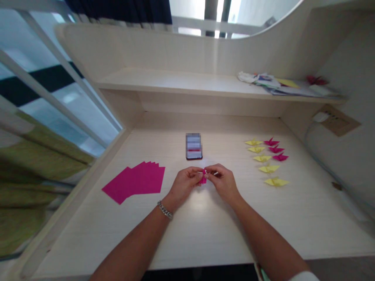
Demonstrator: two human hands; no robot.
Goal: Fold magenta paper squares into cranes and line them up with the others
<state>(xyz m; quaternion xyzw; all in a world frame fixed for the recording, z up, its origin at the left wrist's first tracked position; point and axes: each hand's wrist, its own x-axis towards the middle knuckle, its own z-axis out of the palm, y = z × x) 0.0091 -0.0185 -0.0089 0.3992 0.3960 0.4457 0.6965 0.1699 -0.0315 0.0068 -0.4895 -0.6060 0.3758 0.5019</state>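
Observation:
My left hand (pixel 185 182) and my right hand (pixel 223 180) meet over the middle of the pale desk (pixel 187 230). Both pinch a small folded piece of magenta paper (pixel 203 178) between their fingertips. Most of that paper is hidden by the fingers. A metal bracelet circles my left wrist. A fanned stack of magenta paper sheets (pixel 134 185) lies flat to the left of my hands. A phone (pixel 193 146) rests just beyond them, screen up.
Several yellow origami cranes (pixel 268 168) and three magenta cranes (pixel 275 150) stand in two rows at the right. A raised shelf (pixel 175 82) at the back carries papers (pixel 281 86). A wall socket panel (pixel 336 120) is at the right.

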